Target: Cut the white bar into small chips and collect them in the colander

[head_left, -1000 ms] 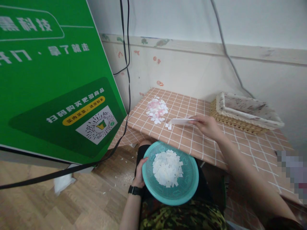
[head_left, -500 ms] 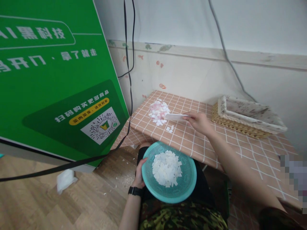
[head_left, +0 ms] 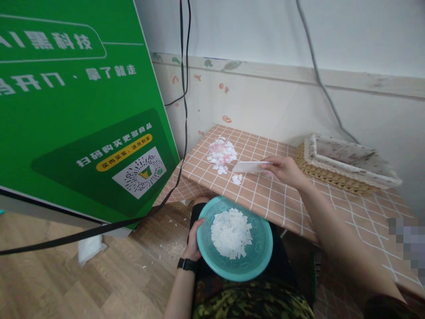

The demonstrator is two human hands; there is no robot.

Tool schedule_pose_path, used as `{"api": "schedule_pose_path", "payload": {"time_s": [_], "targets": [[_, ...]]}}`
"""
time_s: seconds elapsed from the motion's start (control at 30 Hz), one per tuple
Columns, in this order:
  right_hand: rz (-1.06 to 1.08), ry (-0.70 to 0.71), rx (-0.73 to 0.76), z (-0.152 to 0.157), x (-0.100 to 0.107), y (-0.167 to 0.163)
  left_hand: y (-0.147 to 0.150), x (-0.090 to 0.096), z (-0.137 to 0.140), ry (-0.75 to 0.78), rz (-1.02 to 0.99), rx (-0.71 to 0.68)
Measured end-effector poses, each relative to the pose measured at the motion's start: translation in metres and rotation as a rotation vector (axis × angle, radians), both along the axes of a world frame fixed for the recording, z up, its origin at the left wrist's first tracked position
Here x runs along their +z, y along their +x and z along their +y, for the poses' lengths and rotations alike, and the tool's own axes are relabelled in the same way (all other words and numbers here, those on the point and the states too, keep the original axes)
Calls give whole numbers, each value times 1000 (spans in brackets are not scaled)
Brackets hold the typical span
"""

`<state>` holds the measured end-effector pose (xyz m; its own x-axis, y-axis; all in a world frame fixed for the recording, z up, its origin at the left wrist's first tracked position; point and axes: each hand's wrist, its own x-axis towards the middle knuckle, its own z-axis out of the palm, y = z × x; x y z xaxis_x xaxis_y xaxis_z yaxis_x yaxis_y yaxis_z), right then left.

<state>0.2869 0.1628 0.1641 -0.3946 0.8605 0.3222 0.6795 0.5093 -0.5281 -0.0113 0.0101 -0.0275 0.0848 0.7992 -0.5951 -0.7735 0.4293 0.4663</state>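
Note:
My left hand (head_left: pixel 194 239) grips the left rim of a round teal plastic colander (head_left: pixel 260 248), which rests on my lap. White paper scraps (head_left: pixel 231 233) are heaped inside it. Over the table, my right hand (head_left: pixel 283 170) pinches a flat white card-like piece (head_left: pixel 249 166) by its right end, held nearly level. Just left of its tip lies a pile of white and pinkish paper scraps (head_left: pixel 222 153). A small cluster of scraps (head_left: pixel 237 179) sits apart, nearer the table's front edge.
A checked brown cloth covers the table (head_left: pixel 265 199). Toward its back right stands a lined wicker basket (head_left: pixel 348 170). A green cabinet (head_left: pixel 83 102) rises at left, with a black cable (head_left: pixel 183 88) hanging beside it. A white plastic bag (head_left: pixel 91 249) lies on the floor.
My right hand and the white card have shifted right and slightly toward me, away from the pile. The small cluster looks more gathered. My left hand and the colander stay put.

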Motion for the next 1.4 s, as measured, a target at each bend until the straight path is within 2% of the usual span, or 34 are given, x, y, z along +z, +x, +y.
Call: {"api": "schedule_pose_path", "payload": {"time_s": [0.2, 0.33, 0.47, 0.63, 0.87, 0.97, 1.27, 1.4], "targets": [[0, 67, -50, -30, -12, 2, 0, 8, -3, 21, 28, 19], [22, 192, -202, -52, -20, -1, -1, 19, -2, 37, -18, -39], [-52, 229, -287, -68, -30, -10, -7, 34, 1, 68, 5, 8], [-58, 175, -233, -82, -29, -17, -15, 50, 1, 61, 30, 31], [-45, 175, -245, -85, -33, -24, -14, 62, 1, 86, -16, 19], [-47, 142, -197, -91, -33, -30, -12, 68, 1, 87, -11, 31], [-58, 183, -100, -107, -29, -33, -10, 72, 0, 74, -26, 30], [10, 77, -44, -113, -22, -34, -10, 76, 0, 83, -27, 12]]}}
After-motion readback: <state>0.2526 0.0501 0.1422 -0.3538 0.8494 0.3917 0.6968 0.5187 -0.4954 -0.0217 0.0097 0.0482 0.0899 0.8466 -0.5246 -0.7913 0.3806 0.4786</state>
